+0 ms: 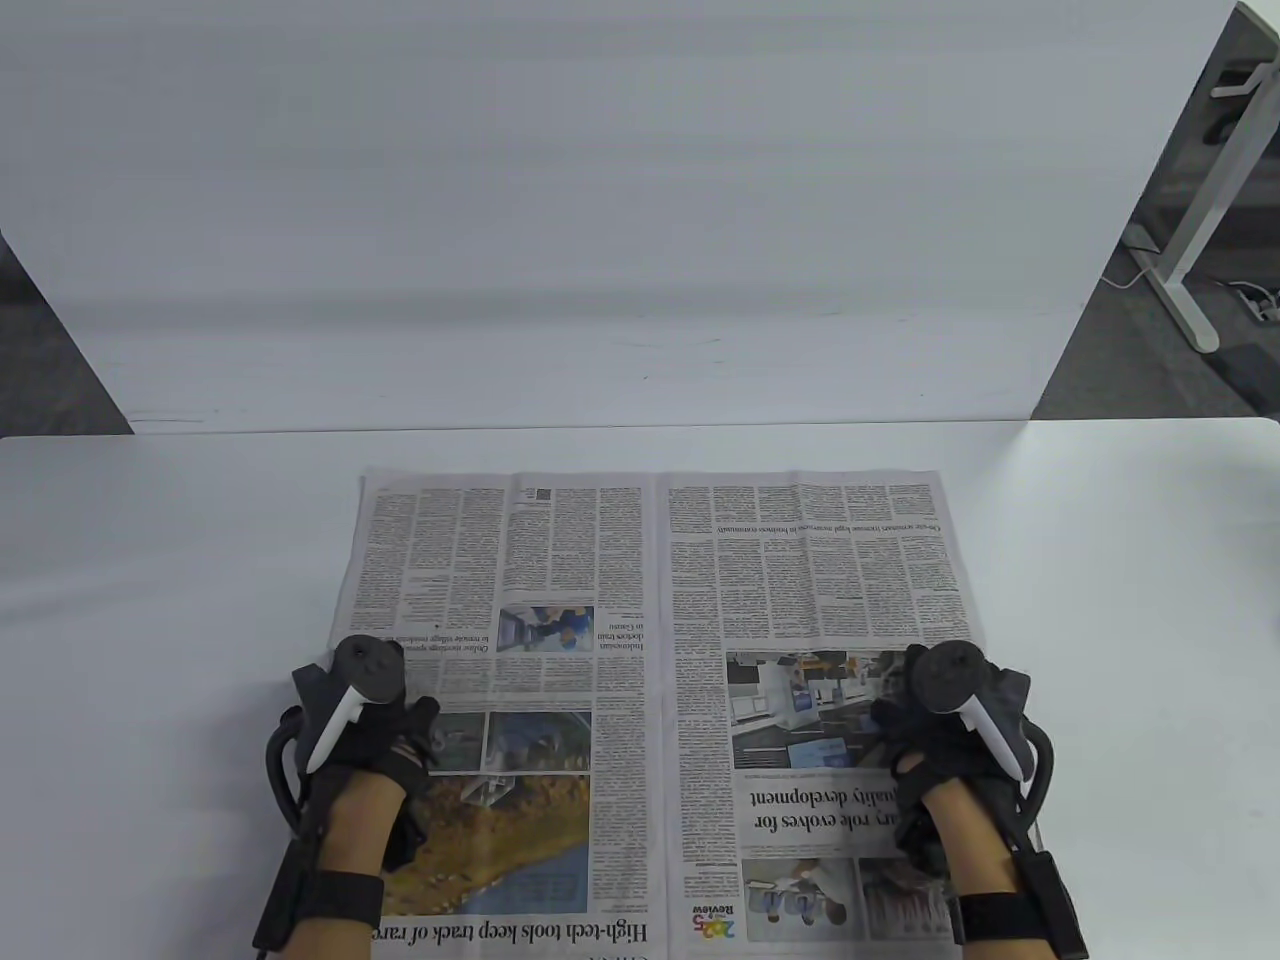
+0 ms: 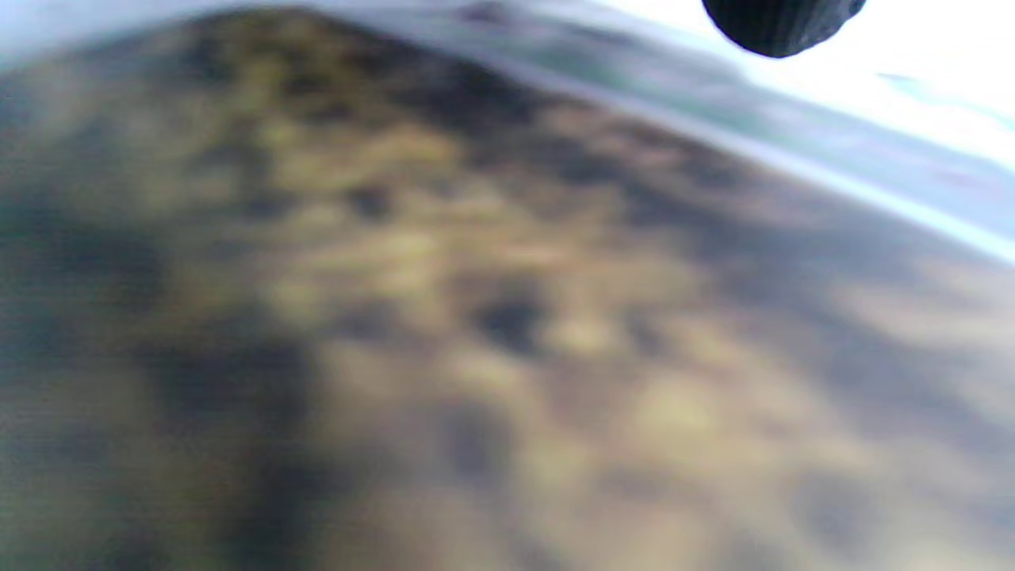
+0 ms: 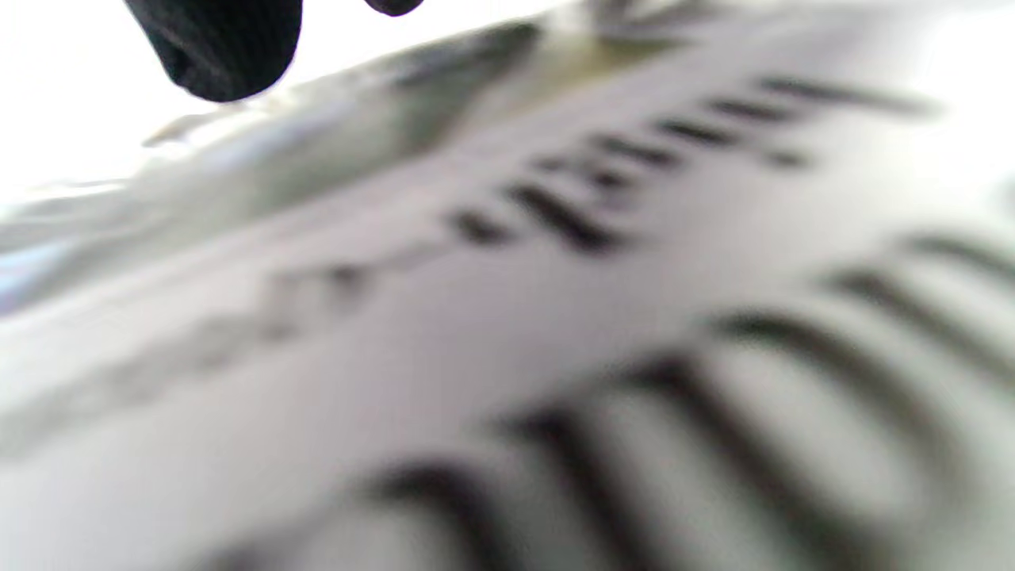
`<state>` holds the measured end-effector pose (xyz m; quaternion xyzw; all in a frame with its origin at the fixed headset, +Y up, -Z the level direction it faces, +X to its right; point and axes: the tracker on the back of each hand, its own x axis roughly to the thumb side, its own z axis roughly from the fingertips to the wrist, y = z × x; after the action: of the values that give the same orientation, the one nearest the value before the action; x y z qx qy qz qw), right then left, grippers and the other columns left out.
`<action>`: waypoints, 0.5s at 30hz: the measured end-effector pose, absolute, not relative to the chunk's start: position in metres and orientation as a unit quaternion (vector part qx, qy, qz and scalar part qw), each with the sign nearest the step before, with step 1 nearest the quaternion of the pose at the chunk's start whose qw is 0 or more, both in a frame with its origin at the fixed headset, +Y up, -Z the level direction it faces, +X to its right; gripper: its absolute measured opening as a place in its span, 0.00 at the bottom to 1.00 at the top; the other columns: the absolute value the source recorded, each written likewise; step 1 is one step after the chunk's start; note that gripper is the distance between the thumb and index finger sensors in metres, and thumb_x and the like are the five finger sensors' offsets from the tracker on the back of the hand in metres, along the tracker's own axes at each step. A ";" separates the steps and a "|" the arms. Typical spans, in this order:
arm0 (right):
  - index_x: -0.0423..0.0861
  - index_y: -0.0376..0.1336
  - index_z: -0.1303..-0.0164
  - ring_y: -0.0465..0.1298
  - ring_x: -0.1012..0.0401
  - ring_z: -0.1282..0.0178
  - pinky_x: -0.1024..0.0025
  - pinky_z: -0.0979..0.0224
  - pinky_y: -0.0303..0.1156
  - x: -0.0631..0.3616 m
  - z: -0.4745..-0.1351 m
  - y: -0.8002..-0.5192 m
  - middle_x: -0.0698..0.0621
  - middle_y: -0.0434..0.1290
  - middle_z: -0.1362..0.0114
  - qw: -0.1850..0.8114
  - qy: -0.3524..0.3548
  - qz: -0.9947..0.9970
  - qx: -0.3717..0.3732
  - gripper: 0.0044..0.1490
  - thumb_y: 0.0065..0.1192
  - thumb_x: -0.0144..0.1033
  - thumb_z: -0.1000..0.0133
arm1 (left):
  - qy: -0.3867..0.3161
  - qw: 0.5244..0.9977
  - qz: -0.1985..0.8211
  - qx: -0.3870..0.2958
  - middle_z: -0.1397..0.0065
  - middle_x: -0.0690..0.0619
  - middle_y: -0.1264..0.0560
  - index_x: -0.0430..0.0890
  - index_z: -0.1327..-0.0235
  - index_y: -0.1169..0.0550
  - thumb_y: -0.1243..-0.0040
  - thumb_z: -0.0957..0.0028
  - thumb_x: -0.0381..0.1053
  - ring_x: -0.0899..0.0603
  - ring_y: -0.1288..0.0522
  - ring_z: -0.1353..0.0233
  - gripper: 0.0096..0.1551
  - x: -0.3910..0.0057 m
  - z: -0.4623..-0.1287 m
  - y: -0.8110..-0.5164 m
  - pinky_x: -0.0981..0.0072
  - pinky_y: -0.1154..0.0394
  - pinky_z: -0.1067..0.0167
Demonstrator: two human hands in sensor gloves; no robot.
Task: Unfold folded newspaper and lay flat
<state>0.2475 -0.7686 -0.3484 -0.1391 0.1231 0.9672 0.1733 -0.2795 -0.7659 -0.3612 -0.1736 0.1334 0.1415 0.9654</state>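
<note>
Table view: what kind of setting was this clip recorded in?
Probably an office or lab set up for recording: a plain white table, a white backdrop board behind it, and a desk leg on grey carpet beyond.

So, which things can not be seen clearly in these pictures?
- Newspaper: in the table view the bottom edge of the picture cuts off its near end.
- Left hand and right hand: the trackers hide how the fingers lie on the paper.
- Left wrist view: only a blurred brown photo and one fingertip.
- Right wrist view: the print is too blurred to read.
</note>
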 end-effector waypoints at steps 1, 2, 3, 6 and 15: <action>0.53 0.42 0.20 0.32 0.39 0.18 0.26 0.29 0.36 0.242 -0.349 -0.766 0.46 0.36 0.13 0.174 0.119 0.969 -0.128 0.49 0.56 0.57 0.47 | 0.118 0.967 0.146 -0.174 0.19 0.48 0.69 0.58 0.25 0.55 0.50 0.48 0.60 0.25 0.71 0.22 0.43 -0.272 -0.361 -0.764 0.25 0.67 0.30; 0.53 0.43 0.20 0.33 0.39 0.17 0.27 0.29 0.36 0.231 -0.350 -0.764 0.46 0.37 0.13 0.174 0.116 0.972 -0.103 0.48 0.57 0.56 0.47 | 0.097 0.968 0.148 -0.176 0.19 0.48 0.67 0.58 0.24 0.54 0.50 0.48 0.60 0.25 0.70 0.21 0.43 -0.261 -0.362 -0.762 0.25 0.66 0.30; 0.54 0.43 0.20 0.33 0.39 0.17 0.27 0.29 0.36 0.226 -0.350 -0.763 0.47 0.38 0.13 0.172 0.120 0.973 -0.094 0.48 0.57 0.56 0.47 | 0.083 0.968 0.149 -0.183 0.18 0.47 0.67 0.58 0.24 0.53 0.50 0.48 0.60 0.25 0.69 0.21 0.42 -0.255 -0.363 -0.762 0.25 0.65 0.30; 0.54 0.44 0.20 0.35 0.39 0.17 0.26 0.29 0.36 0.215 -0.351 -0.766 0.47 0.39 0.12 0.162 0.141 0.974 -0.077 0.48 0.57 0.56 0.47 | 0.064 0.967 0.141 -0.200 0.18 0.47 0.66 0.58 0.24 0.52 0.49 0.49 0.60 0.24 0.68 0.21 0.43 -0.241 -0.362 -0.765 0.24 0.64 0.30; 0.51 0.50 0.21 0.41 0.36 0.17 0.24 0.31 0.39 0.216 -0.350 -0.767 0.43 0.46 0.14 0.174 0.165 0.967 -0.081 0.45 0.59 0.54 0.48 | 0.060 0.962 0.140 -0.228 0.18 0.41 0.59 0.55 0.23 0.47 0.48 0.49 0.60 0.20 0.63 0.22 0.41 -0.238 -0.361 -0.761 0.23 0.57 0.30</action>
<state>0.2162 -0.7665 -0.3503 -0.0806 0.1650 0.9675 0.1739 -0.2385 -0.7615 -0.3609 -0.2279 0.0600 0.1403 0.9616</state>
